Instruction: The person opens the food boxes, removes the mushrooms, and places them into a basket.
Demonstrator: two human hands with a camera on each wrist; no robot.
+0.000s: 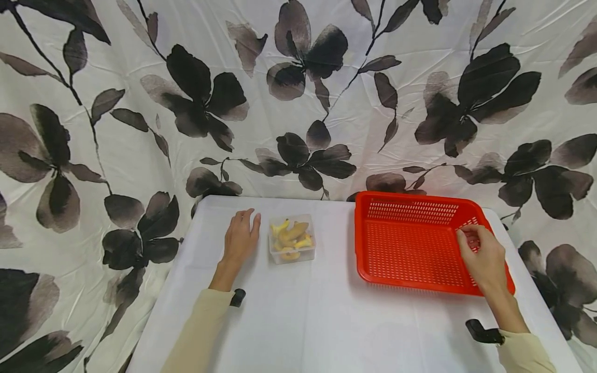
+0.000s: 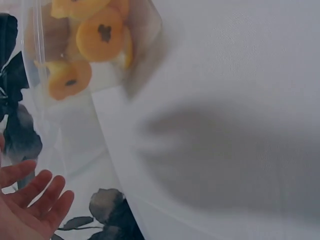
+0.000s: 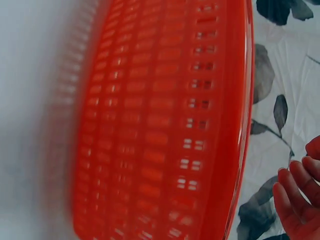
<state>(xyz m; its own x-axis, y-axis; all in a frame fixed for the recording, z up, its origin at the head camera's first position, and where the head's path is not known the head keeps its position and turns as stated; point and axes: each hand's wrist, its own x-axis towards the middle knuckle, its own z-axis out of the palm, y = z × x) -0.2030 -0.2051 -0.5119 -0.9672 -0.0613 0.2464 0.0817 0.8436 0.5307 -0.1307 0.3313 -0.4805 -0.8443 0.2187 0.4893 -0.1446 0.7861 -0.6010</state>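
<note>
A clear plastic box (image 1: 292,254) holding several small yellow banana-shaped pieces (image 1: 294,235) stands on the white table, left of the middle. In the left wrist view, some of those pieces (image 2: 100,37) show round ends with dark marks through the box wall. Just left of the box is my left hand (image 1: 240,238), fingers loosely extended and nothing in them. My right hand (image 1: 485,256) hovers over the right side of a red plastic basket (image 1: 410,248), fingers softly bent and holding nothing. The right wrist view shows the basket's slotted side wall (image 3: 155,120) close up, with the fingers (image 3: 292,192) apart from it.
A white cloth covers the table (image 1: 336,321). Behind and around it hangs a white curtain (image 1: 261,119) with dark flowers. Black wrist cameras (image 1: 482,331) sit at both sleeves. The basket's right end lies near the table's right edge.
</note>
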